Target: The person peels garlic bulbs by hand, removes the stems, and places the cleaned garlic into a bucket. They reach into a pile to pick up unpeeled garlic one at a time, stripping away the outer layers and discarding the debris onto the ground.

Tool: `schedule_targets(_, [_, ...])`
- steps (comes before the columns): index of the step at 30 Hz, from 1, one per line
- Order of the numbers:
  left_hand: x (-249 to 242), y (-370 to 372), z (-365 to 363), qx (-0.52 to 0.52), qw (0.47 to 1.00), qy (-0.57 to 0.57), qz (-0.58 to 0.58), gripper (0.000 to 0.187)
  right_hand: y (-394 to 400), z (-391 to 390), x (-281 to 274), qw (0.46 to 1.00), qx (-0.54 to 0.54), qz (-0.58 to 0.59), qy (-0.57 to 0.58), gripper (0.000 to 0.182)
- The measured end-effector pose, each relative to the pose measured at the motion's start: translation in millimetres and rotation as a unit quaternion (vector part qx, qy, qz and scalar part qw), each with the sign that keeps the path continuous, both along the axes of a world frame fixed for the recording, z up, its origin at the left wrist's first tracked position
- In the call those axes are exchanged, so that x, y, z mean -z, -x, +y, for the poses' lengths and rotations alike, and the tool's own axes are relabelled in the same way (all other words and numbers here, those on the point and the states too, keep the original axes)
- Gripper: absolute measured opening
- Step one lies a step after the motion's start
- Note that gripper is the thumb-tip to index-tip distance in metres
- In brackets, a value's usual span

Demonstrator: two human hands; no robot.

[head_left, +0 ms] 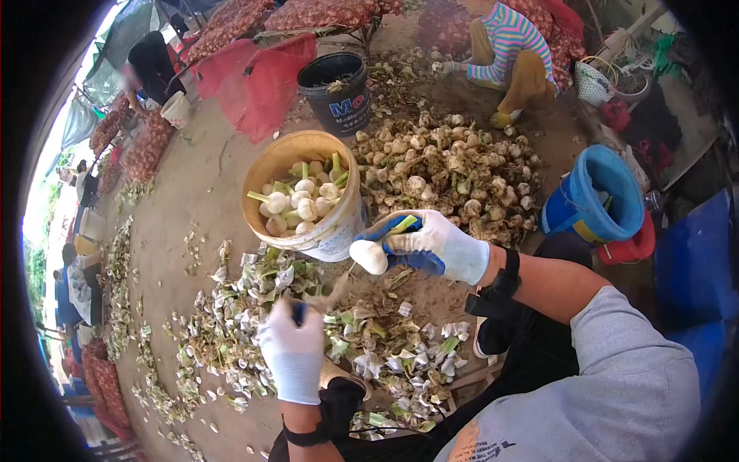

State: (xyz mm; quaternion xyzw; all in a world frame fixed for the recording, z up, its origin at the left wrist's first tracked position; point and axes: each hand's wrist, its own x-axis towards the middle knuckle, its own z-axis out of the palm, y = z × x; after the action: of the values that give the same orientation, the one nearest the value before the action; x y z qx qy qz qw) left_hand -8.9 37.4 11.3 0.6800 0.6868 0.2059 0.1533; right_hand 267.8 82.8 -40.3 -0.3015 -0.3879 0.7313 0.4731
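My right hand (439, 246), in a white and blue glove, grips a peeled white garlic bulb (369, 256) by its green stem, just beside a cream bucket (339, 231) of cleaned garlic bulbs (304, 202). My left hand (294, 356), in a white glove, is closed on a small blue-handled tool (297, 311); its blade is blurred. It hovers over a heap of garlic skins and cut stems (362, 339), lower than and to the left of the bulb.
A pile of unpeeled garlic (454, 169) lies behind the bucket. A black bucket (336, 92) stands further back, a blue bucket (596, 196) at right. A person in a striped top (509, 46) squats beyond the pile. Red mesh sacks (254, 77) line the back.
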Motion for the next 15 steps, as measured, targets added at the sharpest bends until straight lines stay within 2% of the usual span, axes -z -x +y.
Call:
schedule_targets(2, [17,-1,-7,0.095,0.98,0.049,0.17,0.019,-1,2,1,0.995,-0.015,0.079,0.058,0.04])
schedule_targets(5, [31,-5,-19,0.204,0.926,0.203,0.245,0.023,-2,5,7,0.991,-0.029,0.098,0.081,0.041])
schedule_targets(6, [25,-6,-21,0.203,0.927,0.202,0.242,0.023,-2,6,10,0.99,-0.034,0.099,0.097,0.041])
schedule_targets(8, [20,-6,-24,0.212,0.953,0.162,0.145,0.024,-2,7,15,0.988,-0.046,0.105,0.099,0.041])
schedule_targets(9, [21,-8,-19,0.186,0.972,0.122,0.08,0.024,0,6,16,0.987,-0.058,0.115,0.101,0.04])
schedule_targets(10, [15,-8,-16,0.162,0.983,0.084,-0.025,0.027,1,6,17,0.986,-0.06,0.114,0.103,0.04])
schedule_targets(12, [14,-15,-11,0.146,0.977,-0.068,-0.141,0.029,6,6,18,0.989,-0.054,0.072,0.113,0.041])
schedule_targets(13, [13,-18,-10,0.142,0.977,-0.067,-0.142,0.029,8,6,18,0.989,-0.058,0.071,0.116,0.041])
schedule_targets(15, [12,-23,-9,0.127,0.968,-0.031,-0.216,0.025,11,5,17,0.993,-0.104,-0.008,0.054,0.04])
